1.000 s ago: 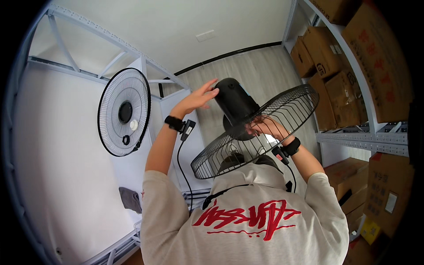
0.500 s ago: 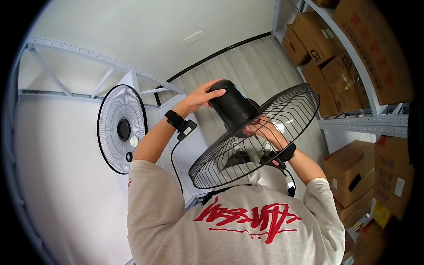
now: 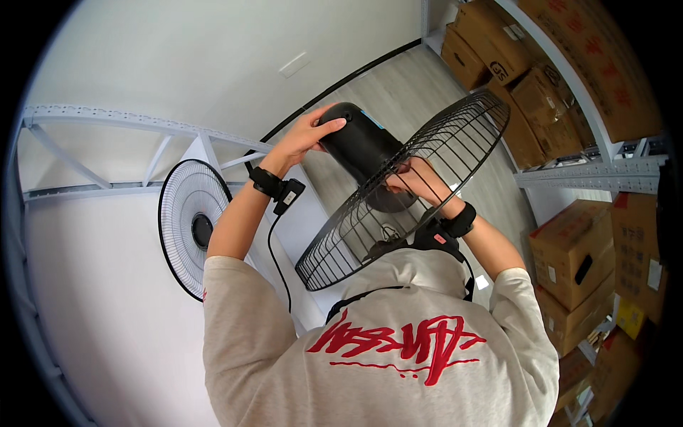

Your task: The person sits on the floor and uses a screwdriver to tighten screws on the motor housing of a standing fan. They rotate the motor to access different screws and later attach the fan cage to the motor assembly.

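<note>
I hold a black fan motor housing (image 3: 359,146) with a round black wire grille (image 3: 459,132) attached, tilted in front of my chest. My left hand (image 3: 307,136) is wrapped round the rounded rear end of the housing, thumb on top. Within the grille's bowl, my right hand (image 3: 425,183) has its fingers closed near the centre, where grille and housing meet. Wires cross in front of it, so what the fingers pinch cannot be made out. A second round fan grille (image 3: 174,242), with a dark hub (image 3: 202,231), lies beyond my left forearm.
The second grille rests on a white tabletop (image 3: 92,285) with a pale metal frame (image 3: 92,114) along its far side. Cardboard boxes (image 3: 573,245) fill metal shelving (image 3: 580,178) on the right. A black wristband with a cabled device (image 3: 288,196) sits on my left wrist.
Both hands and the fan housing have shifted up and slightly left, and the grille tilts more steeply. A white round piece and a black knob by the second grille are now hidden behind my left arm.
</note>
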The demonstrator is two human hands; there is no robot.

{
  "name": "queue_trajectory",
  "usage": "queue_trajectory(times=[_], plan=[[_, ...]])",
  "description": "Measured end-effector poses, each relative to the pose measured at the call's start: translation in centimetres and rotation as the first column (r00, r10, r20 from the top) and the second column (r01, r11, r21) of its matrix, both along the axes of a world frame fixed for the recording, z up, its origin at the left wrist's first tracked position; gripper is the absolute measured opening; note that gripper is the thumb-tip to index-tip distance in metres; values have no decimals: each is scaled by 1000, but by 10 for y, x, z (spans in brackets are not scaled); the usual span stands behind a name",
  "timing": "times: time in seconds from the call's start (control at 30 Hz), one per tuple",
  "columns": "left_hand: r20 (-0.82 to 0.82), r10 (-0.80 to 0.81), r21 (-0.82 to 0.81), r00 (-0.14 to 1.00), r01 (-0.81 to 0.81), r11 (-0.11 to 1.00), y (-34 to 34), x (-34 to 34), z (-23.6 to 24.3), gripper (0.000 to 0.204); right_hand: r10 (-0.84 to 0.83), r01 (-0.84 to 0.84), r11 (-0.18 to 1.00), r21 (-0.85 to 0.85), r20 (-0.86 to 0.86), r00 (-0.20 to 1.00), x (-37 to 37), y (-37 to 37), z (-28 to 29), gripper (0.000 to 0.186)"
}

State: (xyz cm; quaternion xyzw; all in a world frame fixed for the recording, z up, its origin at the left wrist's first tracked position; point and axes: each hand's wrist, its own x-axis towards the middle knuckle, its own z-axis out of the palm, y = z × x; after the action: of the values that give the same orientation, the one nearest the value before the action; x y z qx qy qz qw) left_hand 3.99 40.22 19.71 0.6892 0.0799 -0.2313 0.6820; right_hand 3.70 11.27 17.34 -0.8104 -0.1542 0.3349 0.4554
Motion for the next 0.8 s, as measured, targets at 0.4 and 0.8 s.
queue_trajectory(times=[0.4,0.8], plan=[[34,83,46,996,-85,995,21,49,-5,64,91,-83,982,171,-39,995,74,24,-53,32],[49,18,126,999,-24,992,41,97,4,67,111,-110,994,-15,120,987,119,49,-38,36]])
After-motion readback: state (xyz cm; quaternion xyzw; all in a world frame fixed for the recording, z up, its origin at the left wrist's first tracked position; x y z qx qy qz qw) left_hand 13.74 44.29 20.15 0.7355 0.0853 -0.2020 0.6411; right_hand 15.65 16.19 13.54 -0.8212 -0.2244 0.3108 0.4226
